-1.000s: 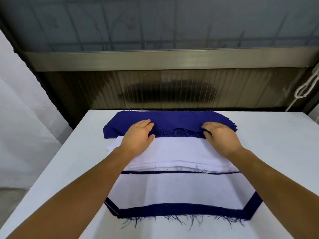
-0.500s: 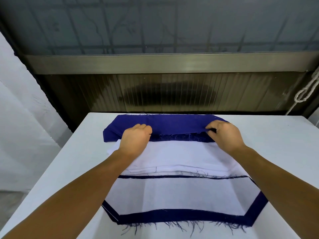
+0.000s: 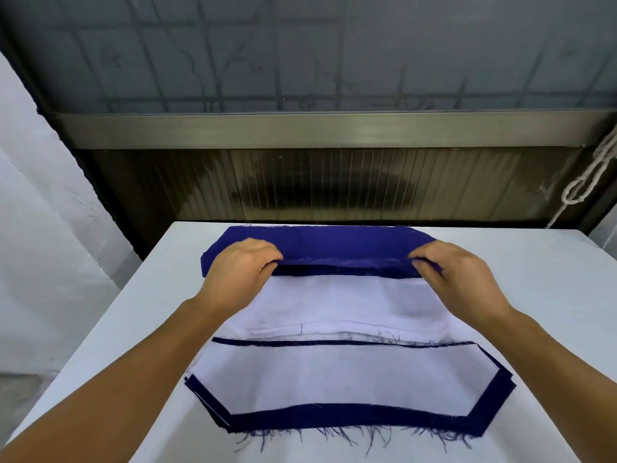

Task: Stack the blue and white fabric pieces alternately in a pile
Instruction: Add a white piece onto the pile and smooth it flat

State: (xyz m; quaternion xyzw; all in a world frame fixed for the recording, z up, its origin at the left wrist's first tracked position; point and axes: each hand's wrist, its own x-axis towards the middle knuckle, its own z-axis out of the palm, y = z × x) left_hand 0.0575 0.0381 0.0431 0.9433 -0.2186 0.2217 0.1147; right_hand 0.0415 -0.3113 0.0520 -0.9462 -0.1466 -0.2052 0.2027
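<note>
Both hands — left hand (image 3: 238,274) and right hand (image 3: 457,279) — pinch the near edge of the blue fabric piece (image 3: 334,243) at the white counter's (image 3: 521,289) far side, behind the white fabric pieces (image 3: 340,304) and the blue-and-white pile (image 3: 350,379).

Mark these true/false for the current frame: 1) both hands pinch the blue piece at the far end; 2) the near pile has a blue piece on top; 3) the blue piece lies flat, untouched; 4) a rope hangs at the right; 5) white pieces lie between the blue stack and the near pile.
1) True: the left hand and right hand each pinch the near edge of the blue piece.
2) False: the near pile has a white piece on top, with blue showing only around its edges.
3) False: its near edge is lifted by the fingers.
4) True: the rope hangs there.
5) True: the white pieces lie there.
</note>
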